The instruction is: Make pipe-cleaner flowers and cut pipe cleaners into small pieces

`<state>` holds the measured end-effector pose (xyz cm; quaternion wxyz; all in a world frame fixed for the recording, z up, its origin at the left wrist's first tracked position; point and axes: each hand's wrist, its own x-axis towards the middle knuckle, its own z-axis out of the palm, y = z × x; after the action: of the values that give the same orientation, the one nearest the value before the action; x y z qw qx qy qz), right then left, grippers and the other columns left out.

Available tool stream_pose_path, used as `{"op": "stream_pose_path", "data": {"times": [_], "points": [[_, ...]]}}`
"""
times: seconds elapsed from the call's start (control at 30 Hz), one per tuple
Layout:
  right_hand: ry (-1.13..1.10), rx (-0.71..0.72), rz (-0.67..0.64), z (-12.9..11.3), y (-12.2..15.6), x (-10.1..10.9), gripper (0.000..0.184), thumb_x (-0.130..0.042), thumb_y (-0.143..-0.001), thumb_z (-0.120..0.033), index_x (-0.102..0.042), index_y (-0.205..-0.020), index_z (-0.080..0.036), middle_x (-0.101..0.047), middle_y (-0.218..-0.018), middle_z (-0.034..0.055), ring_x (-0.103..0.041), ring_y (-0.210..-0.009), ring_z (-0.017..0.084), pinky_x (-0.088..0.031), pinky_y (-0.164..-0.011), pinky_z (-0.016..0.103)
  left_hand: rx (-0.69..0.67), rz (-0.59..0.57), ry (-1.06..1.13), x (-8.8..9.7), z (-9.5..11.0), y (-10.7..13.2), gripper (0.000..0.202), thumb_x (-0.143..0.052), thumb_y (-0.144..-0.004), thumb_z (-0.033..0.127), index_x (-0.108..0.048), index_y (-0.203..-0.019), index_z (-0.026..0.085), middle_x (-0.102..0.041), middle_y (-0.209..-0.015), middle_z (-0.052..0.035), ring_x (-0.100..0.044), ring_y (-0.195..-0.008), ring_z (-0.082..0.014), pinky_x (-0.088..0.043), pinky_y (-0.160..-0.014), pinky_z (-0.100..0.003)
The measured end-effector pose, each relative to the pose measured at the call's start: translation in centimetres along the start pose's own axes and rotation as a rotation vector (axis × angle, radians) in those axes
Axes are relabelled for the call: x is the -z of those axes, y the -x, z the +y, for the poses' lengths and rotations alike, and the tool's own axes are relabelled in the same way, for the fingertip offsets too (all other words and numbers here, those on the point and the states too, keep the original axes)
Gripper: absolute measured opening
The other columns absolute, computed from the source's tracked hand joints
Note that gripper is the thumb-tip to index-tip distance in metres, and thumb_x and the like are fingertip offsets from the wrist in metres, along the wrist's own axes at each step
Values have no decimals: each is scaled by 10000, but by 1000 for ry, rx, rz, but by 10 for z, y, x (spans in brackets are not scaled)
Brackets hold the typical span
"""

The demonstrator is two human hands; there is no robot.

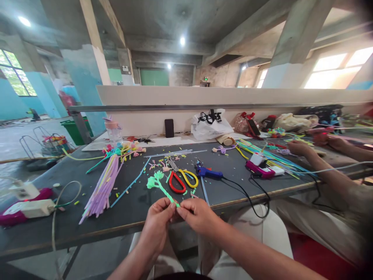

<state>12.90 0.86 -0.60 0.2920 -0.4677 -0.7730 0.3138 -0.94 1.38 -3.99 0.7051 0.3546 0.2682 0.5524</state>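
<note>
My left hand (157, 225) and my right hand (196, 215) meet at the near edge of the dark table (134, 206). Both pinch the lower end of a green pipe-cleaner stem (163, 189), whose looped, leafy top points up and left over the table. Just beyond the stem lie red-handled scissors (175, 182) and yellow-handled scissors (188, 177). A blue glue gun (207, 172) with a black cord rests to the right of them.
A bundle of purple and pink pipe cleaners (103, 184) lies to the left, with small cut scraps scattered about. A pink and white glue gun (260, 169) sits at right. Another person's arms (317, 163) work at the right. A white power strip (32, 208) lies far left.
</note>
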Motion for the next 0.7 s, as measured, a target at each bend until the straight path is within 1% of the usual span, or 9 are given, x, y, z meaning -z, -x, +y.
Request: {"op": "stream_pose_path", "data": {"times": [0.07, 0.13, 0.2, 0.27, 0.37, 0.47, 0.53, 0.6, 0.7], "points": [[-527, -196, -152, -4, 1, 1, 376, -448, -828, -427, -569, -636, -128, -410, -543, -31, -317, -486, 74, -252, -484, 220, -8, -52, -14, 2, 0, 2, 150, -627, -734, 223, -580, -636, 120, -550, -545, 9, -461, -510, -67, -369, -553, -201], [-914, -303, -241, -6, 2, 1, 343, -539, -777, -445, -584, -673, -121, -391, -546, -42, -288, -473, 60, -232, -467, 206, -11, -85, -36, 4, 0, 2, 152, -619, -742, 221, -584, -632, 122, -557, -541, 6, -480, -525, -77, -378, -573, -210], [-1093, -348, -262, -6, 3, -1, 285, -623, -723, -397, -588, -670, -119, -358, -528, -57, -270, -467, 55, -224, -465, 202, -11, -85, -61, 6, 1, 3, 139, -632, -730, 213, -590, -635, 121, -566, -551, 6, -488, -533, -79, -379, -579, -212], [-1091, -335, -201, -4, 2, -4, 263, -640, -701, -368, -590, -646, -116, -371, -514, -56, -266, -465, 55, -217, -463, 202, -6, -67, -88, 6, 1, 3, 138, -643, -718, 218, -593, -633, 120, -569, -556, 5, -488, -535, -81, -375, -576, -213], [-804, -192, -31, 0, 1, -9, 272, -590, -721, -353, -579, -579, -121, -437, -511, -33, -303, -481, 68, -246, -481, 211, -27, 4, -141, 5, 2, 5, 173, -660, -696, 242, -587, -600, 118, -537, -520, 16, -454, -513, -70, -346, -543, -197], [-259, 25, 117, 3, 1, -11, 291, -500, -770, -274, -521, -509, -147, -438, -508, -27, -370, -515, 91, -287, -517, 222, -27, 89, -197, 2, 2, 8, 221, -678, -664, 266, -561, -549, 118, -506, -485, 27, -404, -476, -55, -303, -493, -182], [133, 157, 190, 3, 4, -11, 290, -462, -779, -194, -486, -493, -155, -434, -517, -22, -389, -527, 98, -293, -529, 225, 15, 118, -226, 1, 1, 9, 221, -684, -648, 270, -557, -548, 118, -505, -487, 28, -386, -459, -49, -283, -471, -179], [450, 264, 214, 4, 7, -10, 261, -442, -783, -148, -494, -527, -158, -464, -548, -8, -409, -551, 110, -320, -587, 240, 59, 121, -230, 2, 0, 9, 229, -682, -644, 276, -545, -545, 121, -497, -484, 29, -378, -447, -46, -273, -464, -180], [769, 371, 170, 5, 10, -10, 193, -442, -790, -144, -540, -624, -156, -535, -627, 32, -452, -623, 145, -333, -722, 309, 99, 114, -211, 5, -4, 8, 259, -677, -645, 289, -509, -527, 132, -467, -455, 39, -364, -428, -45, -262, -456, -183]]}}
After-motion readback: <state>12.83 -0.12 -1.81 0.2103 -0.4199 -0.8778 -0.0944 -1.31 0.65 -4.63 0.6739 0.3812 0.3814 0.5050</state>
